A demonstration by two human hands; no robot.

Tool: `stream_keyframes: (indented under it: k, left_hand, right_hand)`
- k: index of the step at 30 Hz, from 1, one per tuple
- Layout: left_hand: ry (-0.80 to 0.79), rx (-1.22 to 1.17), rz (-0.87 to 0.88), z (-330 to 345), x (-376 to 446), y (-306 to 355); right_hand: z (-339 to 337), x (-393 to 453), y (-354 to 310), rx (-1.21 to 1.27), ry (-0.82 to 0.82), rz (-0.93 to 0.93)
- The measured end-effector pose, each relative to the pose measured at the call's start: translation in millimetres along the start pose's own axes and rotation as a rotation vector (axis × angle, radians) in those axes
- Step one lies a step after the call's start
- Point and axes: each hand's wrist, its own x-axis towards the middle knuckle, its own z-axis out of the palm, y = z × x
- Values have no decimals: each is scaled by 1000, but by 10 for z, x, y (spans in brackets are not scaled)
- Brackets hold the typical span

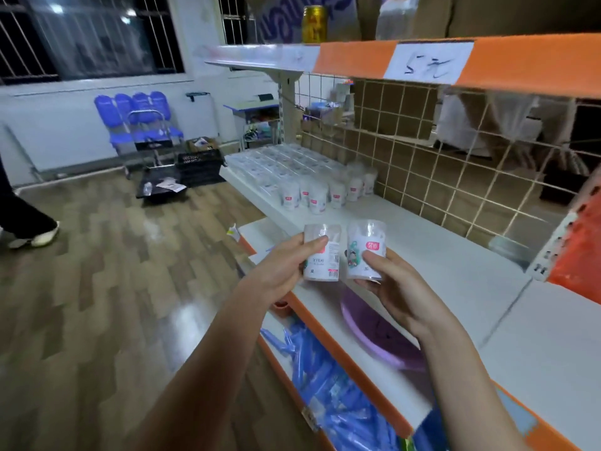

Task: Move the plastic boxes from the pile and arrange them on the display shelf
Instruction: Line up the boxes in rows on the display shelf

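My left hand (286, 265) grips a clear round plastic box (323, 255) with a white label and barcode. Close beside it, my right hand (393, 284) holds a second plastic box (366, 247) with a pink logo, thumb on its front. Both boxes hang upright just over the front edge of the white display shelf (455, 265). Farther back on the shelf's left end stand several rows of the same boxes (305, 177), packed together.
A wire grid backs the shelf (439, 177), and an upper shelf with an orange edge and a price tag (429, 65) hangs above. A purple basin (380, 330) and blue packets (328, 385) lie on the lower shelf. A person's legs (22, 219) stand at left; black crates (198, 167) sit on the floor.
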Motion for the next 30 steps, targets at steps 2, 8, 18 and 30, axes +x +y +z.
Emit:
stream_keyframes:
  k: [2,8,18,30]
  left_hand:
    - [-9,53,11,-213,285,145]
    - [-82,177,26,-678,1067,584]
    - [-259,461,-6,-1292,1957,707]
    - [-475,1165,322,-1733,2576,498]
  right_hand:
    - [61,334,-43,-11,2,-31]
    - [144,1159,-184,-73,39,-64]
    - [152,1805,51,-74,286,-87]
    - [383,2199,343,-56,681,-118]
